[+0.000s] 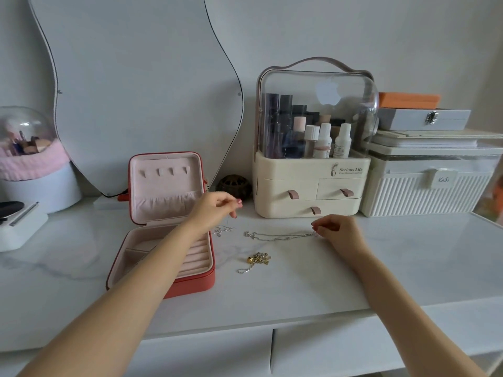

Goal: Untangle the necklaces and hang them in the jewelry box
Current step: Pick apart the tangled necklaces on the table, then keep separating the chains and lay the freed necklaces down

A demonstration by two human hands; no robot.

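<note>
Since the four hooks in the open coral-red jewelry box (163,210) hang bare, we judge nothing is hung yet. Our right hand (336,229) pinches the stretched silver chain necklace (280,236); our left hand (215,206) pinches a thin chain we can barely see, and the gold-and-silver tangle (257,261) waits.

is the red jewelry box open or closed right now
Open. The jewelry box has its lid standing upright, showing the pink lining, four bare hooks and the ring rolls in the base.

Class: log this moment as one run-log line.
left hand: raised, pinching thin chain | right hand: pinching silver necklace end on table | gold tangle: untouched | box: open, hooks empty
</note>
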